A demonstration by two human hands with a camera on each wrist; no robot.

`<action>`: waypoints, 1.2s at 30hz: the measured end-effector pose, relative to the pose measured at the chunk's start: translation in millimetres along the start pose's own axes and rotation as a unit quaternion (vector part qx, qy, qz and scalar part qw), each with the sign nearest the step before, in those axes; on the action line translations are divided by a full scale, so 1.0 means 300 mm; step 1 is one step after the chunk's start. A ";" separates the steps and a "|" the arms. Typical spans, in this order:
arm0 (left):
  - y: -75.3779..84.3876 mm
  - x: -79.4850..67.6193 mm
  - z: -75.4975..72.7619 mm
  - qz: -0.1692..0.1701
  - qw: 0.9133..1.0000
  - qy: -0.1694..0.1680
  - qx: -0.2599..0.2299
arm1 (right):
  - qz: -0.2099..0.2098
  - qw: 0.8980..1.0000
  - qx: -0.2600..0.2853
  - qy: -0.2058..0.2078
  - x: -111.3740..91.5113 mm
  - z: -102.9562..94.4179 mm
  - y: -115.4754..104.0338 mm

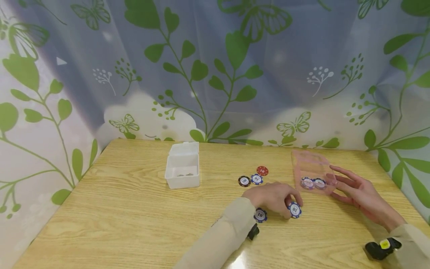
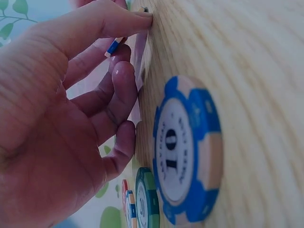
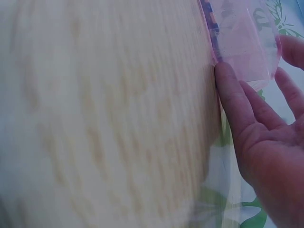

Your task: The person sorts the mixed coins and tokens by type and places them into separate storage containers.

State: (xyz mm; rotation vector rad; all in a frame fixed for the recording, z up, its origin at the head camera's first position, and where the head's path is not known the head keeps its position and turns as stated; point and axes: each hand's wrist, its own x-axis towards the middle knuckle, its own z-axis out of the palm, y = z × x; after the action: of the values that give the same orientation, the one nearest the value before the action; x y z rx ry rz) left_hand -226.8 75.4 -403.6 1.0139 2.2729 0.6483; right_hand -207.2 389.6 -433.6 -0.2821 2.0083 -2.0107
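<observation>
My left hand (image 1: 273,198) pinches a blue-and-white poker chip (image 1: 294,209) marked 10 between thumb and finger, low over the table. In the left wrist view only the chip's edge (image 2: 114,47) shows between the fingers. Another blue chip (image 1: 260,215) lies under the left wrist, large in the left wrist view. My right hand (image 1: 361,194) has its fingers extended and spread against the right side of a translucent pink box (image 1: 310,168). Two blue-rimmed chips (image 1: 307,182) sit side by side in the box. In the right wrist view, fingertips (image 3: 225,71) touch the box's lower edge.
Beyond the left hand lie a red chip (image 1: 262,171), a blue chip (image 1: 256,179) and a dark chip (image 1: 244,181), close together. An open white box (image 1: 183,182) with small items inside stands left of them. A patterned curtain (image 1: 215,74) hangs behind the wooden table (image 1: 117,209).
</observation>
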 end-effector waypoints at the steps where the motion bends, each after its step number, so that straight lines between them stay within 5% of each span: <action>1: -0.002 0.000 0.000 0.003 1.000 0.000 -0.002 | 0.000 1.000 0.001 -0.001 0.000 0.000 0.000; 6: -0.014 0.001 0.002 0.019 1.000 0.013 -0.015 | -0.004 1.000 0.006 -0.003 -0.001 -0.001 0.001; 16: -0.029 0.000 -0.013 0.047 0.990 0.068 -0.118 | -0.014 1.000 0.009 -0.008 0.000 -0.003 0.007; 24: -0.045 0.004 -0.047 0.078 0.975 0.105 -0.179 | -0.014 1.000 0.007 -0.010 -0.001 -0.002 0.005; 36: -0.027 0.049 -0.062 0.077 0.948 0.203 -0.234 | -0.017 0.997 0.057 -0.039 0.000 -0.010 0.012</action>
State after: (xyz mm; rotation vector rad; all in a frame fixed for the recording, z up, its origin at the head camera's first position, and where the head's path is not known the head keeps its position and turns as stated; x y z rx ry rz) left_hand -251.4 78.4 -399.5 0.8793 2.2090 1.5003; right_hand -208.0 392.3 -437.1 -0.3656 1.8470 -2.0913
